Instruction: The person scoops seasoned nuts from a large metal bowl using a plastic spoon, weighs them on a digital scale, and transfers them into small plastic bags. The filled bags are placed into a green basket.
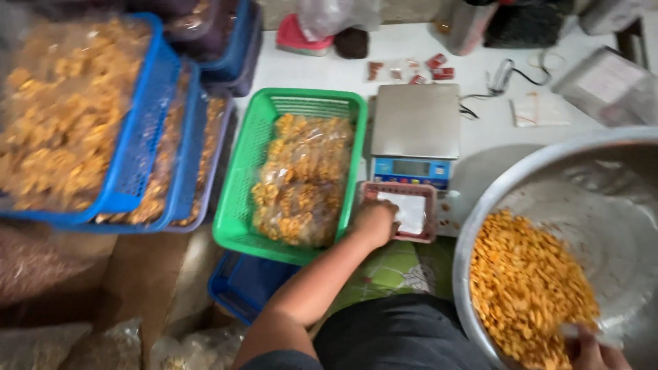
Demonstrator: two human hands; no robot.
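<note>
Your big steel bowl (617, 178) is still well stocked with orange snacks (528, 288), while the green basket (236, 192) holds filled bags (301, 181). Your left hand (373, 223) grips the small pink tray (404, 211) below the scale (415, 130). Your right hand (589, 346) sits at the snacks, its finger spread unclear.

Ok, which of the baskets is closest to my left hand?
The green basket, holding bagged snacks. Your left hand is just off its right edge, while the blue baskets are stacked farther left.

small pink tray (401, 212) before scale, big steel bowl (582, 171) of orange snacks (528, 284)
</note>
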